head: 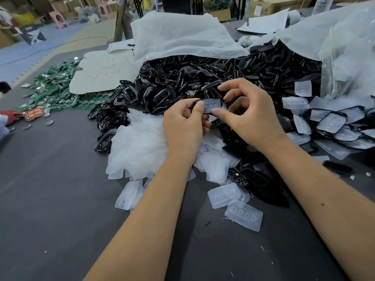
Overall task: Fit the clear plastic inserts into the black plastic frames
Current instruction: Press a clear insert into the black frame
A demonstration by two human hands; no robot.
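step: seating insert, judged | left hand (183,120) is pinching the black oval plastic frame (195,104) by its edge, steadying it | right hand (246,110) is pinching the clear rectangular plastic insert (212,105) between thumb and forefinger, pressing it into that frame | heap of loose clear inserts (140,147) is lying just below the left hand, in reach for refills

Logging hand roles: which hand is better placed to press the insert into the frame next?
Probably the right hand: its fingertips pinch the clear insert, while the left hand holds the black frame.
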